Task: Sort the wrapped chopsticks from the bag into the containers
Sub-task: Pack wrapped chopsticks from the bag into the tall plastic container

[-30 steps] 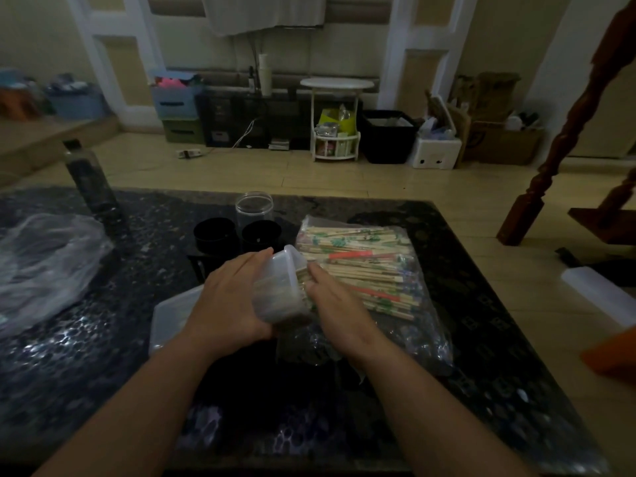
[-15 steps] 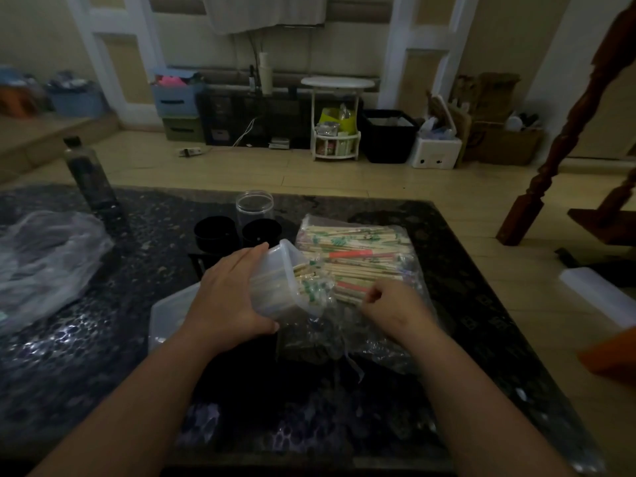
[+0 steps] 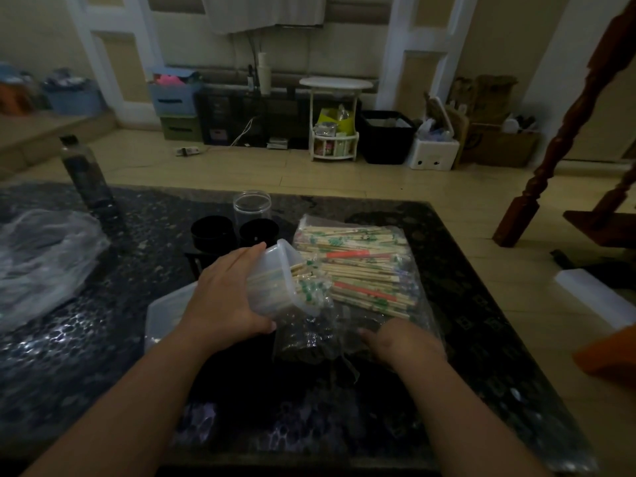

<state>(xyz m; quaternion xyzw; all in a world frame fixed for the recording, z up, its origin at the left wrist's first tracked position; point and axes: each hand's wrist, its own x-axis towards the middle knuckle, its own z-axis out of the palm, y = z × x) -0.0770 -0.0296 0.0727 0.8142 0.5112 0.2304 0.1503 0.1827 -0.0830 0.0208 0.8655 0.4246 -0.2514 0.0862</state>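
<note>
My left hand (image 3: 227, 301) grips a translucent plastic container (image 3: 275, 280) tipped on its side, its mouth facing right, with several wrapped chopsticks (image 3: 306, 280) sticking out of it. Right of it lies a clear plastic bag (image 3: 406, 304) holding a pile of wrapped chopsticks (image 3: 358, 266) with green and red print. My right hand (image 3: 402, 342) rests low on the near edge of the bag, its fingers curled on the plastic. A clear cylindrical jar (image 3: 252, 206) and two black cups (image 3: 212, 232) stand behind the container.
The dark speckled table (image 3: 103, 356) also carries a crumpled plastic bag (image 3: 41, 259) at the left, a dark bottle (image 3: 87, 173) at the back left and a white tray (image 3: 165, 311) under my left wrist. A wooden post (image 3: 564, 132) stands right of the table.
My right hand has left the container's mouth and drawn back toward me to the bag's near edge. My left hand still holds the tipped container in the same place.
</note>
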